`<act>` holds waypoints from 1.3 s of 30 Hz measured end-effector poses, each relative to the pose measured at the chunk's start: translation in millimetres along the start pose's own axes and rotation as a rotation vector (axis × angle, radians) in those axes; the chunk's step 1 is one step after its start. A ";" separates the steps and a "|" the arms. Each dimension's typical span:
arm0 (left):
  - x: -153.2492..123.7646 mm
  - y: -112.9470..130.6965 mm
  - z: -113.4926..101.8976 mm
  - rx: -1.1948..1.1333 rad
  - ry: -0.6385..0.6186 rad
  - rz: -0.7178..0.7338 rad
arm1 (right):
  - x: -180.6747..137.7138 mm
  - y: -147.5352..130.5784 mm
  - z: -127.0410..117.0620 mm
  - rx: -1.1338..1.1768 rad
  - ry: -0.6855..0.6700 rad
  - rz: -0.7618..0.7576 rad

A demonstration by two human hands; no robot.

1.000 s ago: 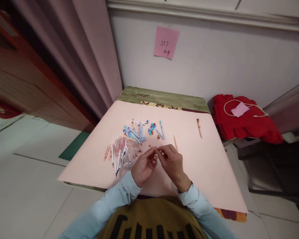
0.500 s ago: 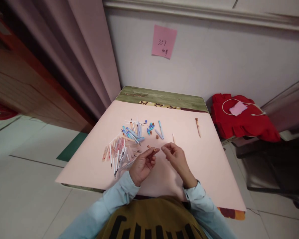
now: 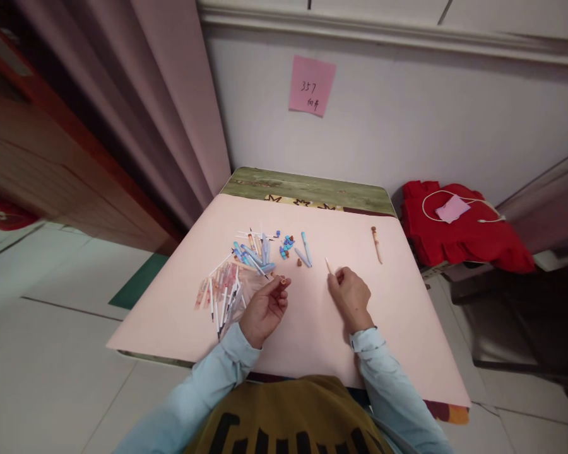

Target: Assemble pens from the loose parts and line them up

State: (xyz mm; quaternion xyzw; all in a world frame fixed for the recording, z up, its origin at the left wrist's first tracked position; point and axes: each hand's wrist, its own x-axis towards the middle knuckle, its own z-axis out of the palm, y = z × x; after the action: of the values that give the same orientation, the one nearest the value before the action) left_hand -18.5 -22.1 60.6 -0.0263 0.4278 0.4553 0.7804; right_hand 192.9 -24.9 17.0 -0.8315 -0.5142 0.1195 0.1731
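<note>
My left hand (image 3: 264,308) pinches a small brown pen piece (image 3: 282,280) between thumb and fingertips, just right of a heap of pen parts (image 3: 239,271) on the pink sheet (image 3: 397,315). My right hand (image 3: 351,297) rests on the sheet to the right, its fingers closed on the lower end of a thin pale pen tube (image 3: 328,265) whose tip points away from me. Blue barrels and small blue and brown caps (image 3: 288,243) lie beyond both hands.
One assembled tan pen (image 3: 377,243) lies alone at the far right of the sheet. The green table edge (image 3: 307,186) meets a white wall with a pink note (image 3: 311,85). A red cloth with a white cable (image 3: 459,230) sits to the right. Curtains hang at left.
My hands have drawn apart. The left went slightly left toward the heap with the brown piece; the right moved right and closed on the pale tube lying on the sheet.
</note>
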 end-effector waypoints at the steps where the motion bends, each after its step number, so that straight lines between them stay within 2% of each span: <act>1: 0.0 -0.2 -1.0 0.000 0.000 -0.003 | 0.0 0.3 -1.5 0.012 -0.014 0.009; 5: 0.4 -4.7 -4.0 0.021 -0.014 -0.035 | -7.6 -2.8 -7.1 0.070 -0.063 0.005; 11: -1.5 -9.6 -1.0 0.033 -0.034 -0.056 | -29.9 -18.4 -9.5 0.132 -0.140 -0.148; 17: -3.4 -4.8 -1.9 0.036 -0.019 -0.075 | -34.5 -24.1 -2.3 0.096 -0.153 -0.232; 25: -0.5 -4.9 -6.9 0.043 -0.026 -0.087 | -36.9 -25.6 13.8 -0.051 -0.067 -0.323; 29: -3.1 0.4 -4.7 -0.002 -0.033 -0.067 | -36.2 -24.9 15.0 -0.041 -0.067 -0.315; 32: -5.5 6.7 -3.6 -0.049 -0.044 -0.016 | -37.0 -25.9 10.4 0.013 -0.071 -0.287; 35: -7.1 11.9 -3.2 -0.079 -0.038 0.027 | -42.3 -29.3 -1.6 0.173 -0.087 -0.239; 37: -7.5 13.7 -2.8 -0.094 -0.038 0.038 | -49.1 -33.2 -13.6 0.320 -0.073 -0.278; 39: -7.5 14.3 -2.3 -0.109 -0.047 0.041 | -57.6 -38.3 -26.5 0.421 -0.005 -0.395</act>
State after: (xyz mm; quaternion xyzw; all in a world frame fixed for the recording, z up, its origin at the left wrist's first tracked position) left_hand -32.1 -19.9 69.3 -0.0495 0.3845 0.4942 0.7782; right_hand 146.3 -65.2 58.0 -0.6608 -0.6303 0.1895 0.3608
